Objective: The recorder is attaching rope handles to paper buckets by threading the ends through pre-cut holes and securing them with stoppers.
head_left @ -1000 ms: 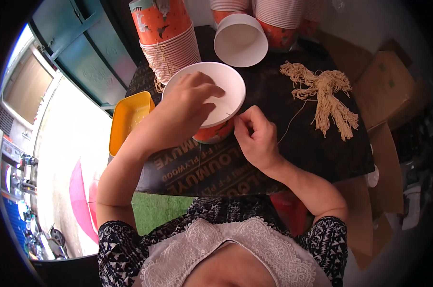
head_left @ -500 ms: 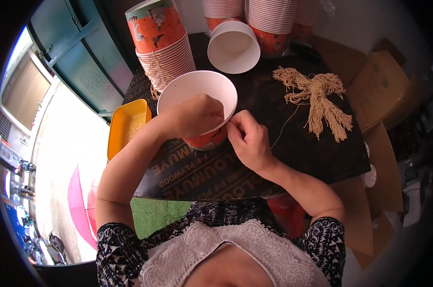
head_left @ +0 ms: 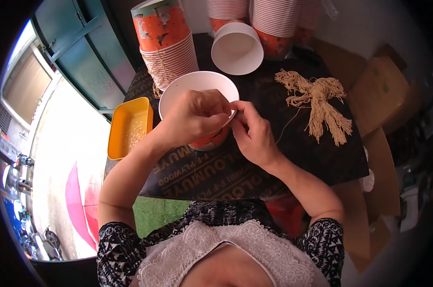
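A paper bucket (head_left: 178, 91), white inside and orange outside, stands on the dark table before me. Over its near rim is my left hand (head_left: 199, 115), fingers curled in; what they hold, if anything, is hidden. My right hand (head_left: 255, 134) pinches at the bucket's right rim, thumb and forefinger together. A thin beige string (head_left: 284, 126) runs from beneath this hand to a knotted bundle of string (head_left: 318, 95) on the right of the table.
A yellow tray (head_left: 116, 138) with small pale bits sits at the left table edge. Behind it rises a stack of orange buckets (head_left: 168, 62) with strings hanging down. One white bucket (head_left: 236, 50) lies tipped at the back, near more bucket stacks (head_left: 274, 19). Cardboard boxes (head_left: 377, 100) stand at right.
My left hand has come up out of the bucket to above its near rim, closer to my right hand. The right fingers have shifted slightly up along the rim.
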Demonstrator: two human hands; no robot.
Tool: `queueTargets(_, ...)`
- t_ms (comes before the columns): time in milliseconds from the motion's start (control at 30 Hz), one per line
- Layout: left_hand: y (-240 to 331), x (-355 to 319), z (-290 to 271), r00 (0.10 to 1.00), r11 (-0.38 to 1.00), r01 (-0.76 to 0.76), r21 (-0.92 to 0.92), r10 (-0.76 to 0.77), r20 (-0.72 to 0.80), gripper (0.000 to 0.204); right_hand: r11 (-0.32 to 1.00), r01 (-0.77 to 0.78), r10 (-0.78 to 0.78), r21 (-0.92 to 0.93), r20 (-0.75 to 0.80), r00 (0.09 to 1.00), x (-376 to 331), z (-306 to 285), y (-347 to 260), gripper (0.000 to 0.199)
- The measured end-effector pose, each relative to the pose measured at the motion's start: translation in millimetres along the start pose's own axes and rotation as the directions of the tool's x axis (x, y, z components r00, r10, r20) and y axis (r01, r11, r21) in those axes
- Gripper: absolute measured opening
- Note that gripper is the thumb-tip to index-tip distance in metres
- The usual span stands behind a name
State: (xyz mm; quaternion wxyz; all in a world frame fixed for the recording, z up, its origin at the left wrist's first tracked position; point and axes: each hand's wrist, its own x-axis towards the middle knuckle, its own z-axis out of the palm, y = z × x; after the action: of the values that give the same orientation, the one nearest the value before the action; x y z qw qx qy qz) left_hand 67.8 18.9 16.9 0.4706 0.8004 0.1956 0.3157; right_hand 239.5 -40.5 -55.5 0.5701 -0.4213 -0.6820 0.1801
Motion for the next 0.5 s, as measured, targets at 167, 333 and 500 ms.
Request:
queueTargets(167,-3.4,-0.3,-3.3,0.986,0.987,0.152,-0.051,-0.148,0.07,0.013,0.998,-0.055,0.053,0.039,0.061,0.997,1.6,-1.0,-3.2,0.026)
queueTargets(333,1.1,4.4,0.8,0.966,0.964,0.257,-0.073,-0.257,0.005,0.012,0.986,-0.1,0.097,0.13,0.029,0.995,2.5,-16.4,-9.5,0.027)
queueTargets(500,-1.3,7.9,0.6,0.976,0.976,0.219,0.022,-0.219,0.017,0.011,0.96,-0.097,0.082,0.264,0.067,0.994,14.8,-39.6,-31.5,0.02)
